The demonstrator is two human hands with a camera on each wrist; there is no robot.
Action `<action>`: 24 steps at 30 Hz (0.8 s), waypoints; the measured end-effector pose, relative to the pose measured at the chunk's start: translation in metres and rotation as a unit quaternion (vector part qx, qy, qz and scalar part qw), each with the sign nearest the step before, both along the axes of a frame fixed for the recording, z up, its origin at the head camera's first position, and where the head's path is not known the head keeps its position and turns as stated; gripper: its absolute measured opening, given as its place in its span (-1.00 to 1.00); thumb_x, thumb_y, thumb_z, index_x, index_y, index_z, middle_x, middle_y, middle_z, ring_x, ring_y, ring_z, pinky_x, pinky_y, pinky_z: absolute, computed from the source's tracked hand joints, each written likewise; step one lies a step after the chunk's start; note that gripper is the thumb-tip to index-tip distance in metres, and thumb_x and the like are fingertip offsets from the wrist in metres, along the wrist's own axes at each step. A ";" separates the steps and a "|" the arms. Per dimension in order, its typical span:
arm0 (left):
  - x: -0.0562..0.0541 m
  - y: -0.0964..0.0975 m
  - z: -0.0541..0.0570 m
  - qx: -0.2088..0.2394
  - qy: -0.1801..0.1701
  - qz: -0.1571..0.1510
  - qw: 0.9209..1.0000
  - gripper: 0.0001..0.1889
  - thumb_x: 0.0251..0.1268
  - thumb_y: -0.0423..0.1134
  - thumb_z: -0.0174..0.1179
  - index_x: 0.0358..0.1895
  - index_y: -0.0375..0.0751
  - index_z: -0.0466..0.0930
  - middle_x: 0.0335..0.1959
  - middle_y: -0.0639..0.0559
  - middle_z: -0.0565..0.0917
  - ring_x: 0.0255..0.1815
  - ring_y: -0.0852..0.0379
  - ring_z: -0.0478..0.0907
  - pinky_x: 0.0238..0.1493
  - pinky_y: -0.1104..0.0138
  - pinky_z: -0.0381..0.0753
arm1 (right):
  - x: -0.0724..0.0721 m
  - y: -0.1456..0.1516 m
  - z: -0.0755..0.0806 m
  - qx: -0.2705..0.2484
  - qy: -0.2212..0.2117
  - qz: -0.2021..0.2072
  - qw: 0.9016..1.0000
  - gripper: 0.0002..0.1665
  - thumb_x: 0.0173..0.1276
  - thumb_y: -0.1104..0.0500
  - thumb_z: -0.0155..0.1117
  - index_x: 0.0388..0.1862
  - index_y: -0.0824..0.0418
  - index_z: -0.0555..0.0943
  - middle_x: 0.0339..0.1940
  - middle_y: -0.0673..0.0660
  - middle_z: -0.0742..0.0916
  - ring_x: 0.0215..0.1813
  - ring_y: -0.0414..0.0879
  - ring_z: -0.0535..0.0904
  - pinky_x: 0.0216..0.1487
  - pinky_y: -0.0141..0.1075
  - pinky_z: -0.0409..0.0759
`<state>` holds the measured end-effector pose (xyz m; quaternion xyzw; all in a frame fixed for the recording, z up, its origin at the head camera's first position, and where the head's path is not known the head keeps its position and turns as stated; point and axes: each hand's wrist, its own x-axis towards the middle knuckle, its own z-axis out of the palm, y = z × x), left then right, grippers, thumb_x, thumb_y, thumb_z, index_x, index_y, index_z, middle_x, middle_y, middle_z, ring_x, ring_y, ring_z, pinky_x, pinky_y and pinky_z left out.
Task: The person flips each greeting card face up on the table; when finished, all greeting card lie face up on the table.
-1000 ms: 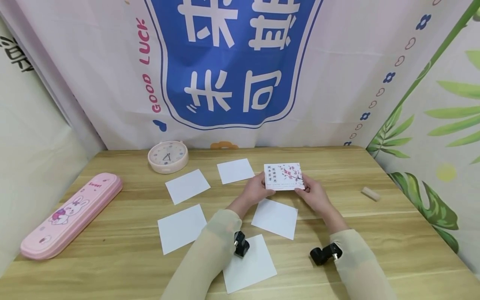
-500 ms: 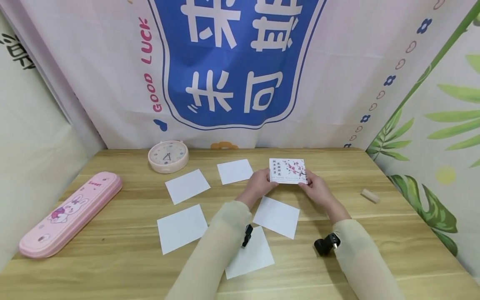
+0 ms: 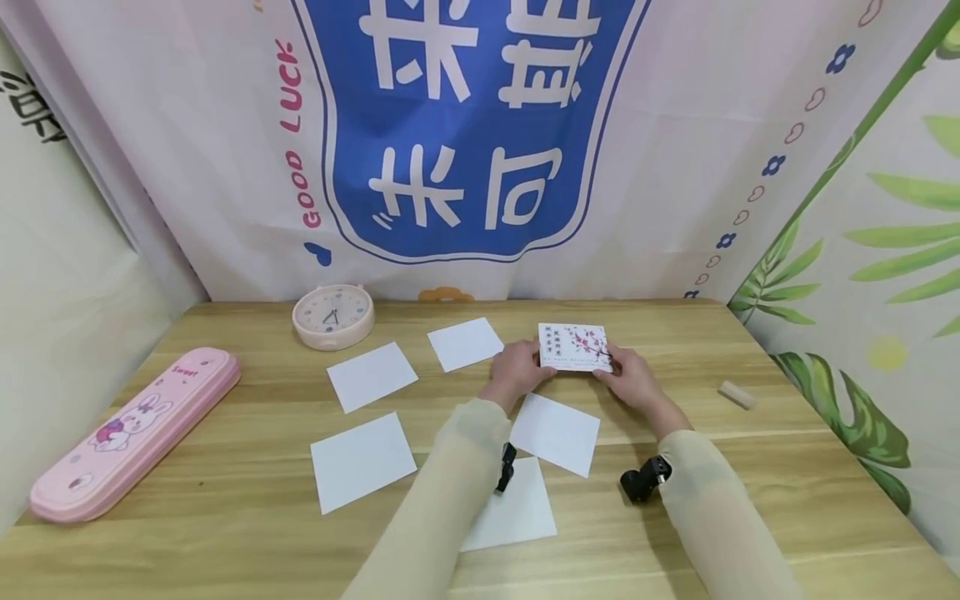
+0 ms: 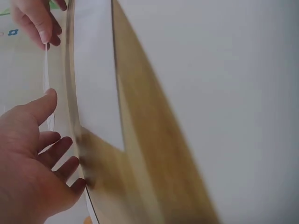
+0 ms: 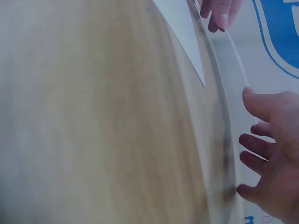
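Note:
A small printed card (image 3: 574, 348) with pink blossoms and dark characters is held up over the back right of the table, face toward me. My left hand (image 3: 516, 368) pinches its left edge between thumb and fingers, and my right hand (image 3: 632, 380) pinches the right edge. From the left wrist view the card's edge (image 4: 46, 70) appears thin and nearly side-on, the left hand's lower fingers spread beneath it. A plain white card (image 3: 555, 435) lies just in front of the hands. Another white card (image 3: 517, 515) is partly covered by my left sleeve.
Several more blank white cards lie to the left, including one nearest the front (image 3: 363, 463). A pink round clock (image 3: 333, 317) stands at the back left, with a pink rabbit pencil case (image 3: 135, 435) along the left side. One small beige block (image 3: 738, 394) sits at right.
Both hands have carried the printed card slightly right and back, then lowered it a little. My left forearm has shifted right over the front white card. Both hands keep their grip.

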<state>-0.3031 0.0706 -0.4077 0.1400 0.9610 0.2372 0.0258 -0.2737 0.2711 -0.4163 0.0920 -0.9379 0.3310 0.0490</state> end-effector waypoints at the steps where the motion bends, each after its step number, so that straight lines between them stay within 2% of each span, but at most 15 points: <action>1: 0.000 0.001 -0.001 -0.007 0.000 0.000 1.000 -0.55 0.00 0.08 0.17 -0.07 -0.09 0.50 -0.08 0.01 0.52 -0.07 0.04 0.41 -0.08 0.22 0.35 | 0.000 0.001 -0.002 0.008 0.003 0.002 1.000 -0.34 0.19 0.22 0.14 0.15 0.57 0.18 0.06 0.51 0.37 0.09 0.30 0.25 0.13 0.01 0.13; 5: 0.002 0.004 -0.003 -0.030 0.004 0.001 1.000 -0.58 0.01 0.09 0.15 -0.11 -0.09 0.51 -0.05 0.03 0.52 -0.04 0.05 0.41 -0.05 0.22 0.33 | 0.001 0.002 -0.007 0.033 0.008 0.005 0.999 -0.37 0.19 0.22 0.14 0.13 0.57 0.21 0.06 0.51 0.36 0.11 0.32 0.22 0.14 0.03 0.09; 8: 0.002 0.007 -0.005 -0.059 0.009 0.001 0.998 -0.50 0.03 0.11 0.12 0.01 -0.08 0.46 0.04 0.05 0.45 0.06 0.04 0.33 0.02 0.19 0.28 | 0.001 0.004 -0.009 0.066 -0.001 -0.001 0.998 -0.38 0.21 0.18 0.10 0.13 0.56 0.22 0.11 0.51 0.30 0.15 0.33 0.15 0.15 0.06 0.04; 13: 0.004 0.011 -0.005 -0.093 -0.001 0.000 0.996 -0.41 0.07 0.14 0.07 0.15 -0.09 0.35 0.18 0.06 0.30 0.19 0.01 0.14 0.12 0.14 0.14 | 0.002 0.005 -0.011 0.109 -0.020 -0.012 0.994 -0.37 0.25 0.12 0.05 0.16 0.52 0.20 0.18 0.48 0.22 0.20 0.32 0.06 0.17 0.07 -0.02; 18: 0.005 0.012 -0.006 -0.126 0.005 -0.002 0.992 -0.43 0.09 0.17 0.01 0.13 -0.07 0.37 0.19 0.08 0.28 0.20 0.03 0.13 0.12 0.13 0.13 | 0.001 0.005 -0.012 0.119 -0.018 -0.014 0.993 -0.35 0.26 0.10 0.03 0.18 0.53 0.17 0.19 0.47 0.21 0.21 0.31 0.04 0.16 0.09 -0.04; 24: 0.004 0.012 -0.008 -0.131 0.008 -0.004 0.991 -0.44 0.11 0.16 0.00 0.12 -0.09 0.38 0.19 0.08 0.28 0.20 0.03 0.13 0.12 0.14 0.13 | 0.000 0.004 -0.014 0.124 -0.013 -0.018 0.992 -0.38 0.25 0.09 0.04 0.15 0.50 0.23 0.20 0.45 0.22 0.22 0.29 0.04 0.15 0.11 -0.04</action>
